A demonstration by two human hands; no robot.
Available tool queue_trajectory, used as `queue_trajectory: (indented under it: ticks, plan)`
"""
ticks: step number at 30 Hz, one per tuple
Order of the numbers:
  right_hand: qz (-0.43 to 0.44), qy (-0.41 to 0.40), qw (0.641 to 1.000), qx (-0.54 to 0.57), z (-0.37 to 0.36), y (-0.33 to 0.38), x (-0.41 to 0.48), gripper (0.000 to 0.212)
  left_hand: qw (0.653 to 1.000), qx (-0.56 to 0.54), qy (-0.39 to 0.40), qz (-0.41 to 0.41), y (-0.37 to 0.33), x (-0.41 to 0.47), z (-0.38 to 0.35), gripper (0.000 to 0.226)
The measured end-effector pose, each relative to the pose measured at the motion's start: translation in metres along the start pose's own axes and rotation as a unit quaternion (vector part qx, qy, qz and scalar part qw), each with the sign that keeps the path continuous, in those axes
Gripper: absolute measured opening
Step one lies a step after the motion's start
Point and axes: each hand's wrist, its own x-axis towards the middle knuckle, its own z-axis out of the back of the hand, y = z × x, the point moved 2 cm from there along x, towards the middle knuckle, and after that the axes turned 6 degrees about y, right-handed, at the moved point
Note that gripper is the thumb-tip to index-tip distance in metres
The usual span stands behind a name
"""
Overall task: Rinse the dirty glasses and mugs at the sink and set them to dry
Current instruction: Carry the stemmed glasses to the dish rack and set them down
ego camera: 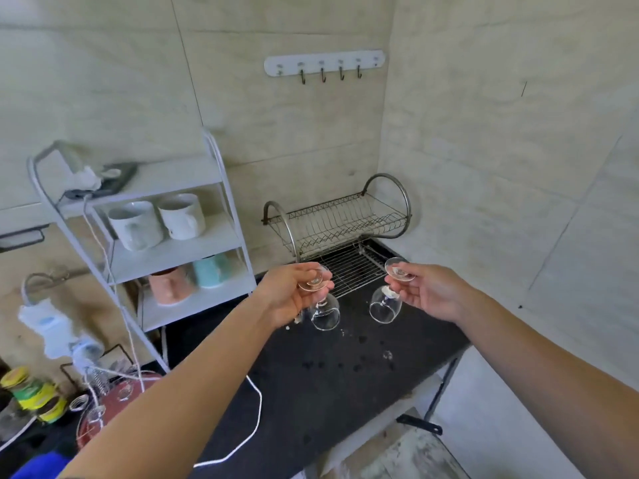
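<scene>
Gripping round flat feet, the left hand [288,295] holds a clear stemmed glass [325,311] bowl-down, the right hand [428,292] a second glass [385,305] likewise. Beyond both hands stands a curved wire rack [340,229].

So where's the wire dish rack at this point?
In the head view the wire dish rack stands mid-frame on the black counter, in the wall corner, right of the white shelf unit and below the hook rail.
</scene>
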Motion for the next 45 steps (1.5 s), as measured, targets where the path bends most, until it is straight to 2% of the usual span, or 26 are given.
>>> queue_trajectory:
  ticks: [7, 12, 17, 22, 28, 33, 39, 45]
  plan:
    - [0.057, 0.008, 0.998, 0.011, -0.012, 0.081, 0.068, 0.020, 0.999, -0.014, 0.008, -0.036, -0.084, 0.075, -0.001, 0.018]
    - [0.092, 0.020, 0.995, -0.018, -0.012, 0.134, 0.127, 0.020, 0.996, 0.001, -0.023, -0.084, -0.130, 0.130, -0.002, 0.017]
    - [0.103, 0.015, 0.994, -0.039, 0.009, 0.177, 0.205, 0.021, 0.994, 0.012, -0.063, -0.092, -0.146, 0.197, -0.014, 0.019]
    - [0.071, 0.003, 0.995, -0.075, 0.042, 0.210, 0.288, 0.022, 0.991, 0.017, -0.108, -0.071, -0.138, 0.278, -0.042, 0.024]
    - [0.024, -0.025, 0.989, -0.142, 0.074, 0.218, 0.364, 0.025, 0.988, 0.019, -0.150, -0.032, -0.111, 0.362, -0.067, 0.037]
    - [-0.006, -0.037, 0.988, -0.148, 0.087, 0.207, 0.398, 0.024, 0.984, 0.021, -0.174, 0.000, -0.091, 0.407, -0.072, 0.039]
    - [0.002, -0.044, 0.991, -0.124, 0.084, 0.201, 0.412, 0.018, 0.983, 0.020, -0.183, 0.018, -0.081, 0.433, -0.064, 0.036]
    - [-0.038, -0.024, 0.992, -0.122, 0.085, 0.184, 0.409, 0.014, 0.982, 0.022, -0.184, 0.025, -0.081, 0.441, -0.051, 0.034]
